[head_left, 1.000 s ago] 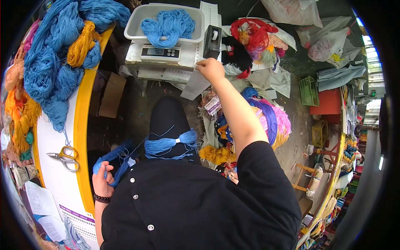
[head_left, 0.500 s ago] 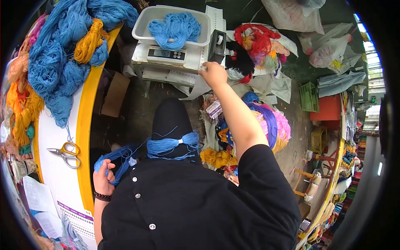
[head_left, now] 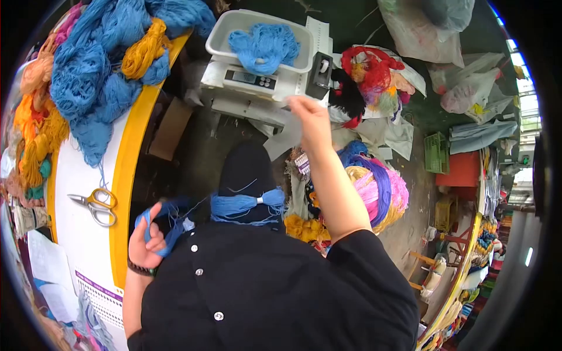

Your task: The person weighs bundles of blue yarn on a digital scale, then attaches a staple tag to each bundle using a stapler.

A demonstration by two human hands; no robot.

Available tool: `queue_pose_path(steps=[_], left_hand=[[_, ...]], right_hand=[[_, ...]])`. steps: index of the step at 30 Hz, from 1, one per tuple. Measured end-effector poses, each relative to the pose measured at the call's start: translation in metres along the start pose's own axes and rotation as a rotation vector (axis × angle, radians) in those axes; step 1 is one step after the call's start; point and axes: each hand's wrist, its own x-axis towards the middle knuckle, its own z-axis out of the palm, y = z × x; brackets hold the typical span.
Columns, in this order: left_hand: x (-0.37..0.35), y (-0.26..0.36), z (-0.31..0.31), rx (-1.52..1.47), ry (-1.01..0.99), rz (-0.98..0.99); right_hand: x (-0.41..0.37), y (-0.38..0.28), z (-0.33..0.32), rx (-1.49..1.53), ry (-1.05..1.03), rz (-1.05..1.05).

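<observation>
My left hand (head_left: 146, 241) is closed around a skein of blue yarn (head_left: 174, 241) beside my body. A small white piece (head_left: 188, 224) sits at this skein. My right hand (head_left: 311, 121) reaches forward below the tape dispenser (head_left: 319, 75), fingertips pinched together; whatever they hold is too small to make out. Across my leg lies a tied bundle of blue yarn (head_left: 234, 206) with a white band (head_left: 260, 200). Ahead, a digital scale (head_left: 250, 81) carries a white tray (head_left: 219, 36) with loose blue yarn (head_left: 266, 48) in it.
At left, scissors (head_left: 96, 205) lie on the yellow-edged table (head_left: 73, 228), near a heap of blue yarn (head_left: 79, 76) and a mustard skein (head_left: 143, 50). A multicoloured yarn bundle (head_left: 383, 190) is at right. Plastic bags (head_left: 424, 29) and a green basket (head_left: 436, 153) stand farther off.
My right hand has come away from the edge of the scale's stand, slightly back toward me. My left hand still holds the blue skein, its fingers shifted a little. The view has tilted slightly.
</observation>
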Motion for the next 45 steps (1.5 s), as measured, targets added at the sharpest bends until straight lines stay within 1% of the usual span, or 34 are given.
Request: queue_pose_path(steps=[1, 2, 3, 4, 5, 6, 7, 9, 12, 13, 14, 16, 17, 18, 20, 21, 22, 23, 24, 26, 27, 28, 30, 31, 32, 33, 35, 36, 38, 40, 42, 43, 44, 45], left_hand=[[0.004, 0.001, 0.008, -0.063, -0.088, -0.029], [0.010, 0.004, 0.018, -0.041, -0.155, -0.053], [0.019, 0.006, 0.024, -0.004, -0.233, -0.095], [0.028, 0.006, 0.032, 0.069, -0.316, -0.110], [0.031, 0.008, 0.056, 0.160, -0.251, -0.117], [0.036, 0.009, 0.074, 0.203, -0.334, -0.131], [0.036, 0.008, 0.088, 0.153, -0.330, -0.181], [0.034, 0.008, 0.104, 0.204, -0.399, -0.186], [0.024, 0.007, 0.115, 0.223, -0.358, -0.127], [0.021, 0.007, 0.116, 0.220, -0.311, -0.113], [0.020, 0.004, 0.117, 0.217, -0.311, -0.113], [0.019, 0.000, 0.118, 0.327, -0.130, 0.105], [0.020, -0.001, 0.116, 0.447, -0.075, 0.213], [0.021, -0.003, 0.114, 0.524, -0.028, 0.308], [0.022, -0.007, 0.114, 0.652, 0.060, 0.461], [0.022, -0.008, 0.112, 0.651, 0.061, 0.457], [0.023, -0.009, 0.112, 0.695, 0.072, 0.468], [0.025, -0.009, 0.113, 0.741, 0.075, 0.480], [0.026, -0.009, 0.116, 0.737, 0.044, 0.485], [0.027, -0.006, 0.110, 0.725, 0.032, 0.429], [0.027, -0.003, 0.111, 0.706, 0.088, 0.393], [0.028, -0.001, 0.109, 0.630, 0.083, 0.382], [0.029, 0.002, 0.101, 0.529, 0.073, 0.371], [0.032, 0.005, 0.093, 0.478, 0.071, 0.355], [0.033, 0.005, 0.090, 0.453, 0.083, 0.353], [0.034, 0.004, 0.088, 0.449, 0.086, 0.353], [0.036, 0.005, 0.086, 0.456, 0.102, 0.362], [0.036, 0.007, 0.085, 0.456, 0.103, 0.364], [0.036, 0.009, 0.081, 0.448, 0.119, 0.387], [0.035, 0.012, 0.078, 0.422, 0.135, 0.395], [0.033, 0.013, 0.075, 0.399, 0.141, 0.399], [0.033, 0.013, 0.072, 0.355, 0.139, 0.396], [0.031, 0.013, 0.070, 0.311, 0.137, 0.393], [0.031, 0.012, 0.069, 0.307, 0.136, 0.400]], right_hand=[[-0.023, -0.028, 0.023, 0.137, -0.213, 0.022], [-0.039, -0.040, 0.040, 0.170, -0.393, 0.086], [-0.052, -0.049, 0.057, 0.258, -0.578, 0.058], [-0.063, -0.053, 0.074, 0.269, -0.694, 0.017], [-0.073, -0.064, 0.089, 0.247, -0.772, 0.044], [-0.078, -0.060, 0.103, 0.237, -0.822, -0.040], [-0.084, -0.061, 0.113, 0.259, -0.829, -0.008], [-0.090, -0.062, 0.122, 0.317, -0.828, 0.063], [-0.093, -0.060, 0.123, 0.267, -0.849, 0.059], [-0.094, -0.059, 0.123, 0.250, -0.853, 0.074], [-0.097, -0.057, 0.122, 0.316, -0.845, 0.174], [-0.101, -0.052, 0.122, 0.449, -0.740, 0.336], [-0.098, -0.047, 0.118, 0.525, -0.702, 0.454], [-0.099, -0.047, 0.118, 0.580, -0.668, 0.514], [-0.113, -0.049, 0.122, 0.284, -0.694, 0.387], [-0.118, -0.049, 0.126, 0.313, -0.724, 0.410], [-0.119, -0.045, 0.127, 0.266, -0.719, 0.271], [-0.121, -0.042, 0.128, 0.224, -0.635, 0.189], [-0.117, -0.044, 0.125, 0.217, -0.623, 0.182], [-0.102, -0.051, 0.116, 0.056, -0.594, -0.006], [-0.089, -0.048, 0.111, -0.089, -0.513, -0.277], [-0.072, -0.046, 0.105, -0.127, -0.372, -0.384], [-0.010, -0.028, 0.080, -0.575, -0.050, -0.796], [0.029, -0.033, 0.069, -0.902, 0.147, -0.741], [0.051, -0.019, 0.061, -1.035, 0.129, -0.727], [0.065, -0.011, 0.057, -1.041, 0.138, -0.724], [0.084, 0.001, 0.056, -1.254, 0.077, -0.943], [0.089, 0.005, 0.057, -1.303, 0.057, -0.968], [0.108, 0.015, 0.056, -1.302, 0.012, -0.977], [0.111, 0.000, 0.065, -1.298, -0.034, -0.990], [0.111, -0.021, 0.071, -0.973, -0.097, -0.571], [0.120, -0.033, 0.079, -0.856, 0.005, -0.891], [0.124, -0.047, 0.080, -0.523, -0.141, -0.588], [0.119, -0.087, 0.087, -0.192, -0.277, -0.279]])
